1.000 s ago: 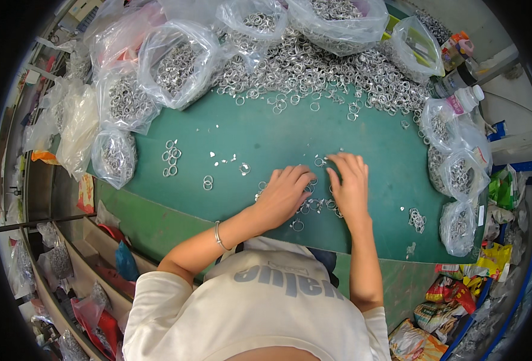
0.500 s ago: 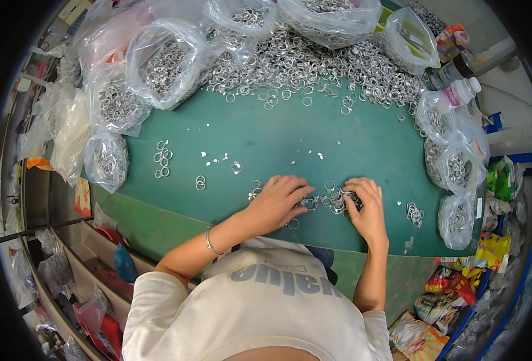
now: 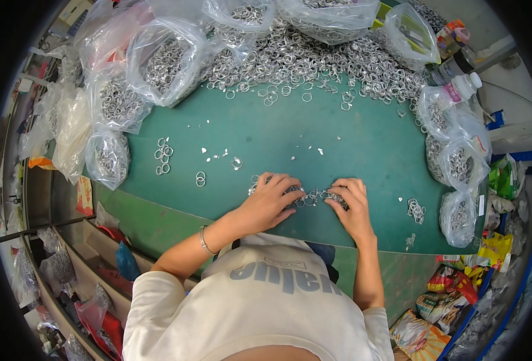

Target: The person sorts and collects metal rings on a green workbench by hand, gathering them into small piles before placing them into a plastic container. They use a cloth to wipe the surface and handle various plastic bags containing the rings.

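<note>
Table: I am looking down on a broad, smooth green work table (image 3: 266, 129), its near edge running just in front of the person.
Heap: a wide pile of silver metal rings (image 3: 314, 63) is covering the far side.
Bag: an open clear plastic bag of silver rings (image 3: 135, 63) is standing at the far left, beside the heap.
Left hand: the bare left hand (image 3: 272, 201) is arching over rings, thumb apart from the fingers; I cannot tell whether it is gripping any.
Right hand: the bare right hand (image 3: 352, 207) is curling narrowly over rings; its fingers are hiding the contact, so I cannot tell if it is holding one.
Cluster: a loose group of silver metal rings (image 3: 310, 197) is lying between both hands, partly covered by their fingers.
Chips: tiny flat white chips (image 3: 321, 151) are lying beyond the hands.
</note>
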Motion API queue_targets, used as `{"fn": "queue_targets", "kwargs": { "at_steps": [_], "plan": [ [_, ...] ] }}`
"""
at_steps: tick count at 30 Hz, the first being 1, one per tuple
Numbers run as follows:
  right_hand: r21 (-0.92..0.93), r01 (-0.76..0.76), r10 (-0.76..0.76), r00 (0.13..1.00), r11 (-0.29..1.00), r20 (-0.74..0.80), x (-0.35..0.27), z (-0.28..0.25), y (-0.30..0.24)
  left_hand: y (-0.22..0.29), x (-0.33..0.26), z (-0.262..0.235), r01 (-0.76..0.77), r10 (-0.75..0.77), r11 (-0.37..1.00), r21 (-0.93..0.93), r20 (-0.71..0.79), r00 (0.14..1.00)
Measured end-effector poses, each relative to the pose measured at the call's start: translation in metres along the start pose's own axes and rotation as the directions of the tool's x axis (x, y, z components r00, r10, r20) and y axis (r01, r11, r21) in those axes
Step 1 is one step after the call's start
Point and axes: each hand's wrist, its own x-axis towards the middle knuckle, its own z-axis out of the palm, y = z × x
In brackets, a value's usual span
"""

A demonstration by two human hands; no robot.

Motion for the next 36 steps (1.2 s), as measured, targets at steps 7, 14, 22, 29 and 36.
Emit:
{"fn": "queue_targets", "kwargs": {
  "at_steps": [7, 14, 22, 29, 36],
  "plan": [
    [0.145, -0.15, 0.165, 0.981, 0.978, -0.099, -0.004, -0.022, -0.006, 0.009, 0.008, -0.004, 0.047, -0.041, 0.997, 0.056, -0.09, 0.995],
    [-0.215, -0.158, 0.162, 0.987, 0.964, 0.002, -0.01, -0.031, -0.018, 0.033, 0.059, 0.021, -0.037, 0.041, 0.998, 0.049, -0.089, 0.995],
    [-0.069, -0.168, 0.158, 0.979, 0.983, -0.129, -0.019, -0.035, -0.002, 0.012, 0.057, 0.036, 0.018, -0.01, 0.997, 0.075, -0.108, 0.994],
    [-0.275, -0.247, 0.201, 0.962, 0.929, -0.185, -0.013, -0.023, -0.019, 0.038, 0.069, 0.035, -0.045, 0.057, 0.993, 0.112, -0.11, 0.992],
    [-0.343, -0.198, 0.157, 0.977, 0.918, -0.142, -0.012, -0.028, -0.025, 0.032, 0.069, 0.045, -0.02, 0.009, 0.998, -0.057, -0.188, 0.982]
  ]
}}
